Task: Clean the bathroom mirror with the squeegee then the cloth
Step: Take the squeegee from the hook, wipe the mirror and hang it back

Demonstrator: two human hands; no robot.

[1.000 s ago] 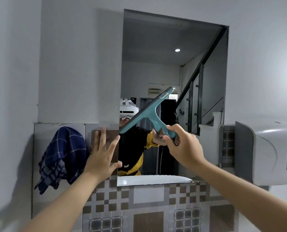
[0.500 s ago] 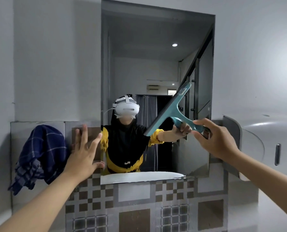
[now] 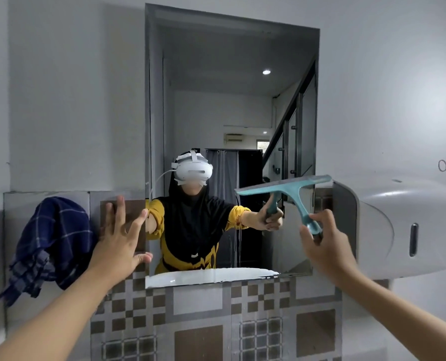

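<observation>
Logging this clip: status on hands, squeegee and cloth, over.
Right hand gripping teal squeegee by handle, blade near level at mirror's lower right. Left hand open, braced at mirror's left edge. Blue checked cloth hanging left, untouched. Nothing obstructing.

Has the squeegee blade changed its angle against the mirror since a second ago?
Yes. The squeegee blade was steeply tilted then; now it lies nearly level across the mirror's right edge, held by the right hand.
</observation>
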